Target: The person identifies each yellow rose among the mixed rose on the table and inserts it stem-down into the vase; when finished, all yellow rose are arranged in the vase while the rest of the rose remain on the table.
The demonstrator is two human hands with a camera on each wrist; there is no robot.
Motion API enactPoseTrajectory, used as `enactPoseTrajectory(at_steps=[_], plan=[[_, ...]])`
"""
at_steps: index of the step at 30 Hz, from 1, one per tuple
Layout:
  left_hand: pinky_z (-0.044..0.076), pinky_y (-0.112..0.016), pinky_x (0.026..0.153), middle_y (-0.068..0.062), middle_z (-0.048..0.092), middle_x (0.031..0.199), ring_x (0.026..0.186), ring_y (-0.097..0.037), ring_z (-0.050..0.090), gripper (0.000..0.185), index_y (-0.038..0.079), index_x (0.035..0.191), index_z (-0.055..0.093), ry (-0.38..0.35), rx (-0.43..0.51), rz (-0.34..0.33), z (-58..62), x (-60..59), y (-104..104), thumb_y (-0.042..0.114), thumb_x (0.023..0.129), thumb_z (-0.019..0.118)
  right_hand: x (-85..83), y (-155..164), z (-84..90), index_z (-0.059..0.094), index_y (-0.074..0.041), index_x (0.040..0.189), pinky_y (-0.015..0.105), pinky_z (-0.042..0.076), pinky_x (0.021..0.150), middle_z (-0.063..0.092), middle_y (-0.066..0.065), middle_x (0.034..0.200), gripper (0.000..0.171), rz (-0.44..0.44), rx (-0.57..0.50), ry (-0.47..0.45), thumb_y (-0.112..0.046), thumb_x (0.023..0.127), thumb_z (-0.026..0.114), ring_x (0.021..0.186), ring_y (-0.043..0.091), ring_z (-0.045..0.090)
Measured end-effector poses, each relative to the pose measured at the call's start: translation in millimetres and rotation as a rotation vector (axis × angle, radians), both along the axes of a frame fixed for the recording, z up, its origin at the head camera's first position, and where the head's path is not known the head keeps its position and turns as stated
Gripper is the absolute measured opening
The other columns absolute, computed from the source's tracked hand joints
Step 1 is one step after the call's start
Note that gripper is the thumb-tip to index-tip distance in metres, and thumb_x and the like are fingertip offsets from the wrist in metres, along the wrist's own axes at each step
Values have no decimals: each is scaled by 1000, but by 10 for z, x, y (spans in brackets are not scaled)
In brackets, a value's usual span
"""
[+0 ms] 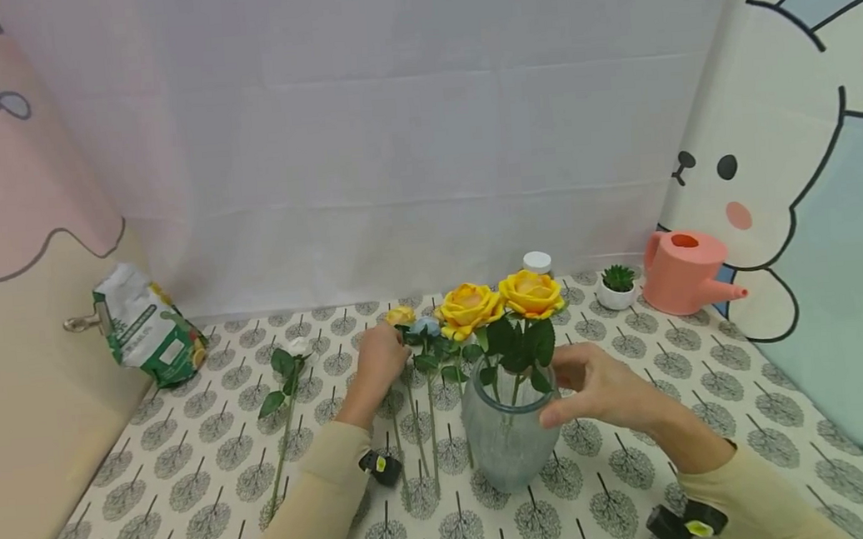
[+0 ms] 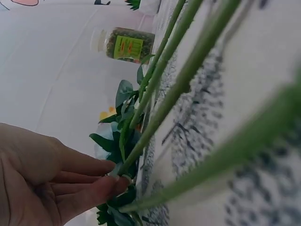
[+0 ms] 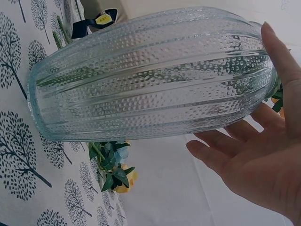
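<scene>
On the tablecloth (image 1: 191,487), stems (image 1: 416,425) lengthwise, blooms rearward.

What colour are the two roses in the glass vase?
Yellow roses, clearest in the head view.

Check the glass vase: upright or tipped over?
Upright. The glass vase stands on its base on the table, mouth up, two yellow roses rising from it. The right hand is beside its rim.
</scene>
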State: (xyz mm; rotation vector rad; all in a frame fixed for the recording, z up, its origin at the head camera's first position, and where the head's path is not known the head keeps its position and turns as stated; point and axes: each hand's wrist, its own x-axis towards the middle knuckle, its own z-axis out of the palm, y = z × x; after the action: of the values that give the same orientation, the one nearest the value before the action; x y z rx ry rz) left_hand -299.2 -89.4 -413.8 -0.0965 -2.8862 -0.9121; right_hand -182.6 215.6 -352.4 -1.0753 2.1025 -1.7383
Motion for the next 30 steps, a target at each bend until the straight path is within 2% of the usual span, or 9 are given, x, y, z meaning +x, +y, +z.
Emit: enactPoseTrajectory(at_steps=[3, 6, 9, 14, 20, 24, 29, 30], plan=[[34, -21, 38, 2, 39, 46, 40, -10, 36, 47, 11, 53, 45, 14, -29, 20, 5, -49, 32, 9, 91, 74, -2, -5, -7, 62, -5, 135, 34, 48, 103, 60, 22, 135, 57, -3, 8, -5, -10, 82, 82, 121, 34, 59], [39, -22, 37, -1, 50, 51, 41, -12, 44, 37, 8, 60, 55, 22, -50, 46, 8, -96, 53, 13, 91, 75, -9, -14, -7, 62, -6, 135, 34, 48, 103, 60, 19, 135, 57, -5, 16, 0, -12, 82, 82, 122, 37, 58], [41, -22, 38, -5, 57, 56, 44, -14, 48, 30, 5, 64, 60, -1, -71, 65, 14, -129, 62, 9, 91, 73, -14, -17, -6, 63, -6, 134, 35, 48, 103, 62, 17, 133, 56, -4, 20, 6, -12, 82, 82, 120, 36, 59], [37, -24, 37, -8, 57, 56, 43, -15, 46, 30, 4, 63, 59, -2, -105, 65, -19, -186, 65, 4, 93, 66, -12, -11, -8, 62, -5, 135, 35, 48, 103, 63, 14, 132, 57, -4, 20, 11, -11, 82, 82, 120, 32, 60], [36, -25, 37, -11, 58, 60, 45, -16, 46, 14, -1, 78, 63, -3, -74, 76, -37, -201, 56, -4, 91, 61, -8, -15, -11, 62, -6, 135, 34, 47, 104, 62, 15, 134, 57, -6, 23, 18, -12, 82, 82, 122, 29, 59], [37, -25, 38, -10, 57, 59, 44, -17, 46, 15, -2, 75, 62, 24, -16, 87, 42, -145, 41, -7, 89, 58, -6, -17, -13, 61, -6, 136, 34, 46, 105, 59, 20, 135, 57, 7, 16, 14, -10, 82, 81, 123, 29, 58], [37, -24, 38, -7, 51, 59, 45, -15, 43, 24, 3, 67, 55, 108, 23, 99, 239, -69, 15, -2, 87, 66, -4, -12, -13, 61, -6, 136, 34, 46, 104, 61, 15, 136, 58, 4, 18, 17, -11, 83, 81, 124, 31, 58], [37, -23, 39, -7, 54, 60, 45, -14, 42, 24, 2, 66, 56, 128, 32, 97, 279, -55, 6, -1, 87, 68, -4, -10, -13, 61, -6, 136, 34, 46, 104, 61, 15, 136, 58, 2, 18, 15, -11, 83, 81, 124, 33, 57]])
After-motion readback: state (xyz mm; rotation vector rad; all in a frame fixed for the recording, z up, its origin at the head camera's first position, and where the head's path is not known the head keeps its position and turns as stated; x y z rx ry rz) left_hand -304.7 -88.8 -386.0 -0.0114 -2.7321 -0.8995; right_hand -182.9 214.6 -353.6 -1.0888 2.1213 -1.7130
